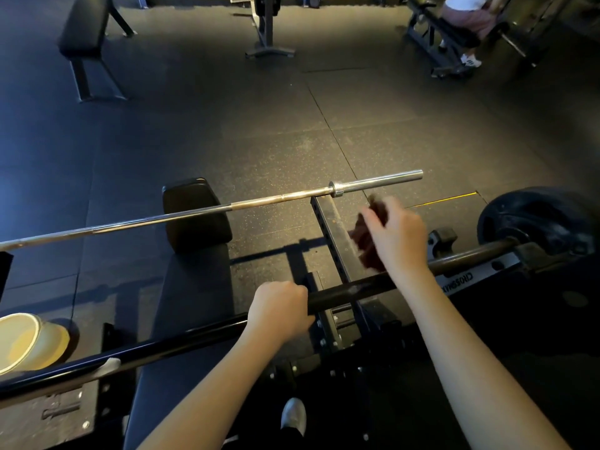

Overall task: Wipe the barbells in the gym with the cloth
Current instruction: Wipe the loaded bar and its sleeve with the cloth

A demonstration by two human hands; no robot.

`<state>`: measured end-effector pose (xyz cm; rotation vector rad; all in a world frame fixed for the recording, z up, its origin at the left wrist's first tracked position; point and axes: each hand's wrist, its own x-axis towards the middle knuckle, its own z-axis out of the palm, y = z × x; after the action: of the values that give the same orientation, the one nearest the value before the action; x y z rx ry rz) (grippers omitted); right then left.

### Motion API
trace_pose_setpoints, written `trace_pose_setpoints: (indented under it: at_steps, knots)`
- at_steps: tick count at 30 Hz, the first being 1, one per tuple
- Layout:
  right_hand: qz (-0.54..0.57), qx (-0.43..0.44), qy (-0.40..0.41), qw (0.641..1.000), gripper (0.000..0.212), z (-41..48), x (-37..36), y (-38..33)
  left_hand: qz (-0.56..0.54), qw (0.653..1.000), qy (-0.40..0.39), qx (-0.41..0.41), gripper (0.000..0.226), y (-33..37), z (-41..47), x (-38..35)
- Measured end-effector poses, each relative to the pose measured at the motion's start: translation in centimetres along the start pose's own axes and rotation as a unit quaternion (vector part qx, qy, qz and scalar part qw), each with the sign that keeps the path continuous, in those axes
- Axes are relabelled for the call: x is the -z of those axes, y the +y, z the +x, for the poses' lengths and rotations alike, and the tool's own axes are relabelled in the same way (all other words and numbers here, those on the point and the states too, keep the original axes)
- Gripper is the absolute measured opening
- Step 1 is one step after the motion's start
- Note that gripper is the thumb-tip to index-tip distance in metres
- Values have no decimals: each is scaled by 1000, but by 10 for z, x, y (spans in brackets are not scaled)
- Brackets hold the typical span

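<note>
Grips the black barbell (350, 290) with the left hand (279, 308), fingers curled right over the shaft beside the rack (329, 222) upright, probably to stop the bar rolling in its hooks while it is rubbed. Holds a dark reddish cloth (368, 241) bunched in the right hand (397, 235), raised just above the same bar. Too blurred to tell whether the cloth touches the metal. Seems aimed at the stretch between the left hand and the collar (441, 238), which suits a wipe running outward toward the weight plate (539, 219) loaded on the right end.

Beyond the hands, a chrome barbell (194, 213) with a bare sleeve, lying across the rack's far arm above the head of the bench (191, 287). Well apart from both hands, so likely waiting its turn or already done; cannot say which. To the far left, beside the black bar, a pale yellow tub (29, 342), perhaps kept near for wetting the cloth, though its contents are not clear. Farther out, dark rubber floor (357, 125), other benches and a seated person (467, 11) at the top right.
</note>
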<state>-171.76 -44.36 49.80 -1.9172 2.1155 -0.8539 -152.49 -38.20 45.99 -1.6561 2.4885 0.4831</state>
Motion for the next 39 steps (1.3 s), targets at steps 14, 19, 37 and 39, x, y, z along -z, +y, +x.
trace_pose_setpoints:
  at_steps: [14,19,37,39]
  knots:
    - [1,74,-224,972,47,-74,-3,8,5,1000,-13,0,26,0,3,0]
    - [-83,115,-158,977,23,-70,-22,5,-4,1000,-7,-3,24,-1,3,0]
    - [-141,16,-196,970,34,-41,-40,-8,-14,1000,18,0,22,-4,3,-5]
    - [-145,-15,-205,968,33,-41,-41,-3,-25,1000,7,-2,23,-4,2,-6]
